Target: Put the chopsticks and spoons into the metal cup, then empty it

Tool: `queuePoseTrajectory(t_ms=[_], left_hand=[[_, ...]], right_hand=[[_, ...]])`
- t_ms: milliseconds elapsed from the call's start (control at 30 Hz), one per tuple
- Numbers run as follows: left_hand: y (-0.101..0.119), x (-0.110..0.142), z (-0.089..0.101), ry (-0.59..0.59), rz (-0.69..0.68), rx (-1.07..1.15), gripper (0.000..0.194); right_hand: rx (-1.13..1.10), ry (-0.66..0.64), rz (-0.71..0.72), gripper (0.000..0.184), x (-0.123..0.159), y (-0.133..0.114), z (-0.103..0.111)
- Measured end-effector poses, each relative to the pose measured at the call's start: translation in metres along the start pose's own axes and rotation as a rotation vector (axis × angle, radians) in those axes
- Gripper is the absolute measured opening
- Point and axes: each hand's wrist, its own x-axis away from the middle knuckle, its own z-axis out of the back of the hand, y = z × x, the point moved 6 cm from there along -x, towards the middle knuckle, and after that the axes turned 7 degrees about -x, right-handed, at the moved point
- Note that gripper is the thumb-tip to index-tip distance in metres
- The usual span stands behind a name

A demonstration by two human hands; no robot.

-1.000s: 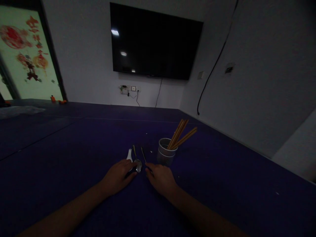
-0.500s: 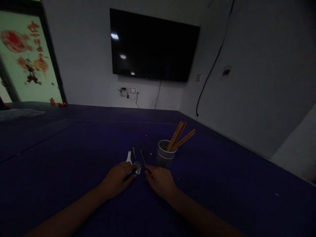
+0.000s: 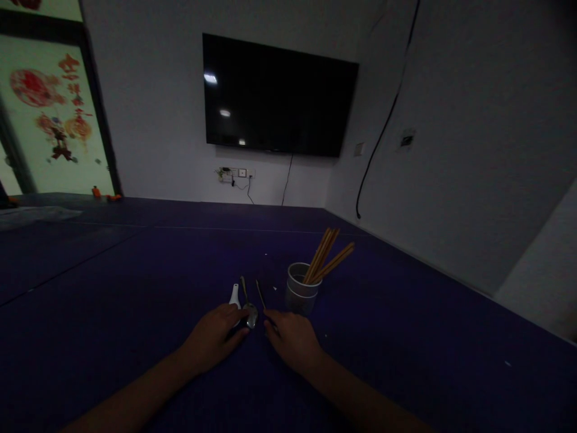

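Note:
A metal spoon (image 3: 251, 316) lies on the dark blue surface with its bowl towards me. My left hand (image 3: 216, 337) rests beside it, thumb and fingers apart, a fingertip at the edge of the bowl. Partly under those fingers is a white spoon (image 3: 235, 294), its handle pointing away. My right hand (image 3: 293, 337) has thumb and fingers closed around the near end of a thin dark-handled utensil (image 3: 260, 293); the covered end hides its kind. Just beyond that hand stands a grey metal cup (image 3: 301, 294) with several wooden chopsticks (image 3: 322, 255) leaning to the right.
The dark blue surface (image 3: 180, 258) stretches to the walls, with small white scraps on it. A black television (image 3: 279, 96) hangs on the far wall above sockets and cables. At the far left are a decorated glass door (image 3: 54, 120) and small orange objects (image 3: 96, 192).
The whole view has shifted slightly, so everything sits a little lower in the picture. Both hands stay by the same utensils, with hardly any movement relative to them.

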Motion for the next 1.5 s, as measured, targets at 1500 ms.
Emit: queuePoseTrajectory(t_ms=[1500], left_hand=[[0.0054,0.0019,0.0094,0.017,0.005,-0.052,0.034]], right_hand=[[0.01,-0.052,0.03,0.035,0.001,-0.0032,0.0022]])
